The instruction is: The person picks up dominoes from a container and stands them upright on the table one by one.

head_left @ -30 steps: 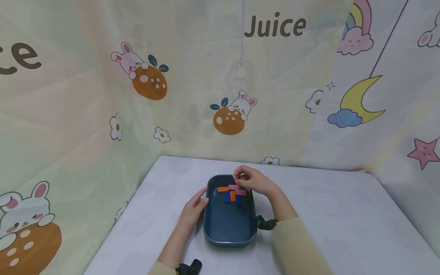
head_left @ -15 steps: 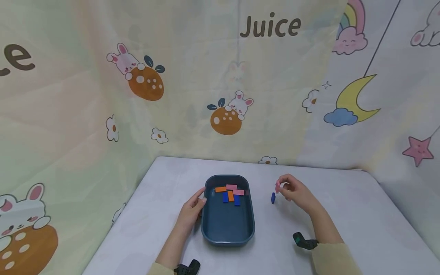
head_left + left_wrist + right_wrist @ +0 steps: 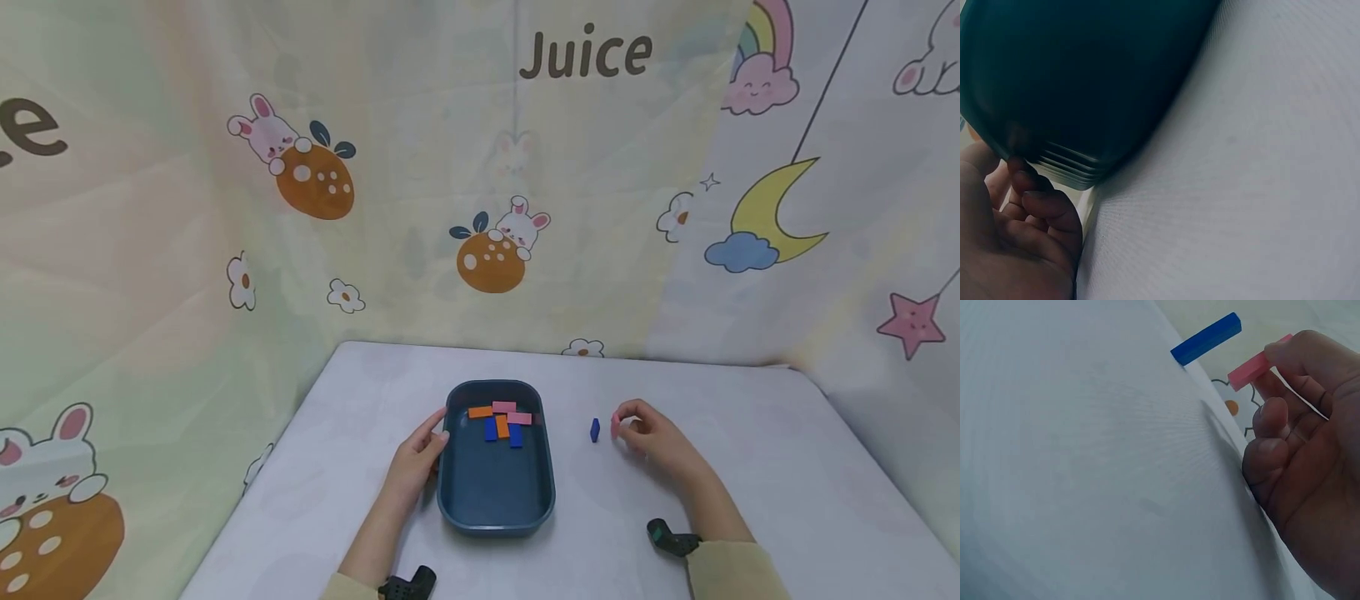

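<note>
My left hand [image 3: 415, 458] grips the left side of a dark blue tray [image 3: 495, 496], its fingers bent at the rim in the left wrist view. Between the thumb and fingers of my right hand [image 3: 654, 437] is a small pink block [image 3: 1250, 370], pinched upright close over the white table. Just left of it stands a blue block [image 3: 595, 430] on its end, apart from the pink one. Inside the tray's far half lie several flat blocks, among them an orange block [image 3: 480, 412], a pink block [image 3: 519, 418] and a blue block [image 3: 515, 436].
A white cloth covers the table [image 3: 750, 467]. Behind it hangs a printed curtain [image 3: 405, 167] with rabbits and a moon. A black wrist camera [image 3: 672, 538] sits on my right wrist, and another camera [image 3: 408, 583] on the left.
My right hand has moved from over the tray out to the right, carrying a pink block, then lowered it beside the standing blue block. My left hand stays at the tray.
</note>
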The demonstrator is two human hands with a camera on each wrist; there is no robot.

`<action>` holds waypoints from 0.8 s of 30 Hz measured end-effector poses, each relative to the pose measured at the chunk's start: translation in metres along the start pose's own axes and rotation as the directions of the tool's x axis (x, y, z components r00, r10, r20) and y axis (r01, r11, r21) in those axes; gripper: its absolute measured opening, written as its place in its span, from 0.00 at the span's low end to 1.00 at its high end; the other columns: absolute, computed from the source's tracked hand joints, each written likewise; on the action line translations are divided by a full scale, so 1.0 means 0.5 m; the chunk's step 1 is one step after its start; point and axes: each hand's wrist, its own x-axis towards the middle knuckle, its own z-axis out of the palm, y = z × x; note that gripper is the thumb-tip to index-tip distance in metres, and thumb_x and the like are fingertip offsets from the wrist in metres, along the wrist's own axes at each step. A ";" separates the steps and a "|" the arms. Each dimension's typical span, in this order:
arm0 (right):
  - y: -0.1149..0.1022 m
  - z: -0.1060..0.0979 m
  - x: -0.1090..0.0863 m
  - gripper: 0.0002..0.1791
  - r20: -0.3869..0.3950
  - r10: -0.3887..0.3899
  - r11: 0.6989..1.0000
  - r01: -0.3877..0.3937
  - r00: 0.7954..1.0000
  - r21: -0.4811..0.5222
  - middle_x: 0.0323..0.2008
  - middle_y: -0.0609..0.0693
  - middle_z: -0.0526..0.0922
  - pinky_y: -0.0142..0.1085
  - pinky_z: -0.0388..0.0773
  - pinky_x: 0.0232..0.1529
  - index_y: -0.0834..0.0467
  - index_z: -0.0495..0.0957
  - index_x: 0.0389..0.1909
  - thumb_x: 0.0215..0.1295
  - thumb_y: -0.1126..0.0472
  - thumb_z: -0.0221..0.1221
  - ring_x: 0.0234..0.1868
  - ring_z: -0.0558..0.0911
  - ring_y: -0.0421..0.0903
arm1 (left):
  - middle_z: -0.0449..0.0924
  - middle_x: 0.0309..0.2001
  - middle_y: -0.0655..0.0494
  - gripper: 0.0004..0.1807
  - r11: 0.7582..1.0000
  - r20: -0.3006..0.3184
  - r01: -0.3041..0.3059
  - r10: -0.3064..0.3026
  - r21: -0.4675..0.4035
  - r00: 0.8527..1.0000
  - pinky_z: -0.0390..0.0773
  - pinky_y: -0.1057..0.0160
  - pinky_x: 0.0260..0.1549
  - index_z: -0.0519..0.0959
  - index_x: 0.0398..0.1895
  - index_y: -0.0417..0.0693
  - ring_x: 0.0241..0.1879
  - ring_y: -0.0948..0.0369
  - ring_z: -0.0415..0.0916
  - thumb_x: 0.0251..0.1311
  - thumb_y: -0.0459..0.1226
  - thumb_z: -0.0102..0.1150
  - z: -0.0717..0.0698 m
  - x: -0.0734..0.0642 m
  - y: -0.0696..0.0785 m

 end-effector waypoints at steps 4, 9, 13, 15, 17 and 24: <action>0.010 0.008 0.007 0.15 -0.013 -0.012 1.000 0.012 1.000 -0.016 0.38 0.53 0.76 0.33 0.69 0.30 0.52 0.72 0.52 0.67 0.58 0.62 0.26 0.71 0.43 | 0.74 0.37 0.50 0.25 1.000 -0.007 0.001 -0.001 -0.004 1.000 0.72 0.64 0.28 0.72 0.67 0.70 0.31 0.56 0.70 0.67 0.50 0.58 -0.001 0.003 -0.003; 0.014 0.011 0.010 0.16 -0.040 0.007 0.998 -0.009 0.999 -0.059 0.44 0.52 0.77 0.34 0.70 0.31 0.52 0.73 0.52 0.66 0.55 0.63 0.30 0.72 0.43 | 0.75 0.39 0.47 0.26 1.000 0.006 0.019 -0.019 -0.013 1.000 0.72 0.64 0.28 0.70 0.68 0.68 0.31 0.57 0.70 0.67 0.49 0.58 0.000 0.001 0.005; 0.021 0.013 0.014 0.16 -0.035 0.013 0.997 -0.016 0.999 -0.077 0.39 0.52 0.76 0.34 0.70 0.30 0.52 0.73 0.51 0.65 0.57 0.63 0.29 0.72 0.44 | 0.75 0.40 0.44 0.26 0.999 0.020 0.035 -0.035 -0.010 0.999 0.73 0.64 0.30 0.70 0.69 0.64 0.31 0.57 0.70 0.69 0.45 0.57 0.000 -0.015 0.035; 0.026 0.013 0.015 0.15 -0.031 0.005 0.996 -0.008 0.999 -0.084 0.37 0.52 0.76 0.34 0.70 0.29 0.52 0.73 0.51 0.65 0.58 0.63 0.28 0.72 0.44 | 0.75 0.40 0.43 0.25 1.000 0.022 0.030 -0.030 -0.003 0.999 0.73 0.64 0.30 0.70 0.70 0.62 0.31 0.57 0.70 0.69 0.44 0.56 0.000 -0.026 0.051; 0.028 0.014 0.015 0.15 -0.032 -0.006 0.996 0.003 0.999 -0.092 0.37 0.52 0.76 0.34 0.70 0.29 0.52 0.73 0.51 0.65 0.58 0.63 0.28 0.72 0.44 | 0.75 0.39 0.45 0.26 1.000 0.019 0.028 -0.028 0.001 0.999 0.73 0.64 0.30 0.70 0.70 0.63 0.31 0.57 0.70 0.69 0.45 0.56 -0.001 -0.026 0.051; 0.016 0.014 0.009 0.21 -0.011 0.054 0.995 -0.055 0.998 -0.086 0.29 0.51 0.73 0.34 0.70 0.28 0.51 0.69 0.56 0.65 0.52 0.63 0.26 0.71 0.46 | 0.74 0.36 0.51 0.26 1.000 0.001 0.008 -0.008 -0.016 1.000 0.72 0.64 0.29 0.72 0.67 0.70 0.31 0.57 0.70 0.66 0.51 0.60 -0.001 0.004 -0.004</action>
